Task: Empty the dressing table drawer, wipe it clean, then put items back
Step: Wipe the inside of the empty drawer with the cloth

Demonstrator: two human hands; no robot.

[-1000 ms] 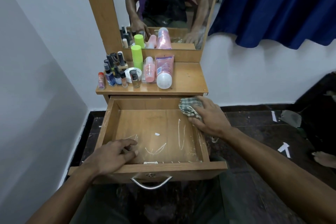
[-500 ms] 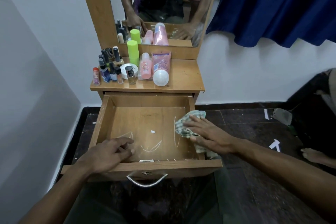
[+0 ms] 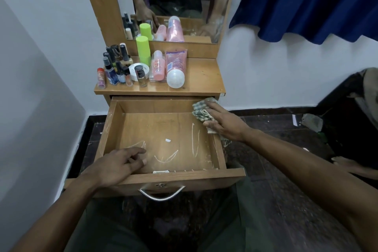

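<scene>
The wooden drawer (image 3: 114, 120) of the dressing table is pulled out, with white streaks and a small white scrap (image 3: 168, 140) on its floor. My right hand (image 3: 223, 122) presses a checked cloth (image 3: 201, 109) with flat fingers against the drawer's right wall, near the back corner. My left hand (image 3: 116, 164) rests over the drawer's front left edge, fingers loosely bent into the drawer, holding nothing. The cosmetics stand on the table top (image 3: 202, 80): a green can (image 3: 143, 50), a pink tube (image 3: 175, 67), a pink bottle (image 3: 158, 65), several small dark bottles (image 3: 115, 65).
A mirror (image 3: 178, 2) rises behind the table top. A blue curtain (image 3: 306, 0) hangs at the upper right. White walls close in on the left and behind. The floor is dark tile with paper scraps at the right. A metal handle (image 3: 161, 195) sits on the drawer front.
My right hand has slid the cloth from the middle of the right wall back toward the far right corner. My left hand has stayed on the front left edge.
</scene>
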